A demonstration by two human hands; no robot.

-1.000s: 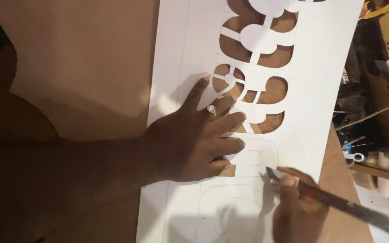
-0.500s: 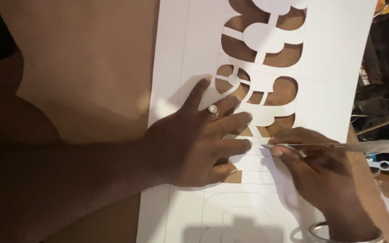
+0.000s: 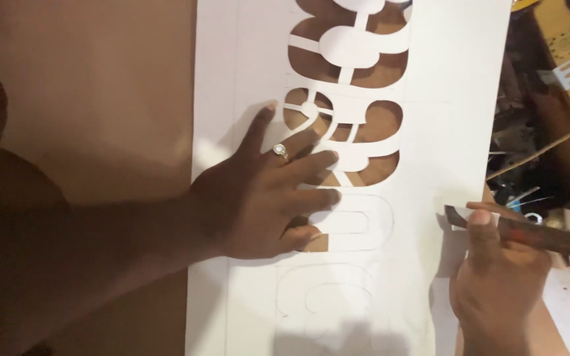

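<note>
White sheet [image 3: 456, 99] with cut-out shapes lies mid-frame on the brown table [image 3: 100, 86] | my left hand [image 3: 265, 191], fingers spread flat, pins it against slipping | at 4 o'clock my right hand [image 3: 496, 277] grips a knife [image 3: 529, 232], blade at the sheet's edge.

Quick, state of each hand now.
Left hand: open, fingers spread, pressing flat on the white sheet.
Right hand: closed around a cutting tool.

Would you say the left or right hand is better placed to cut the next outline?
Probably the right hand: it holds the knife beside the sheet, while the left hand lies flat, pinning it.
</note>
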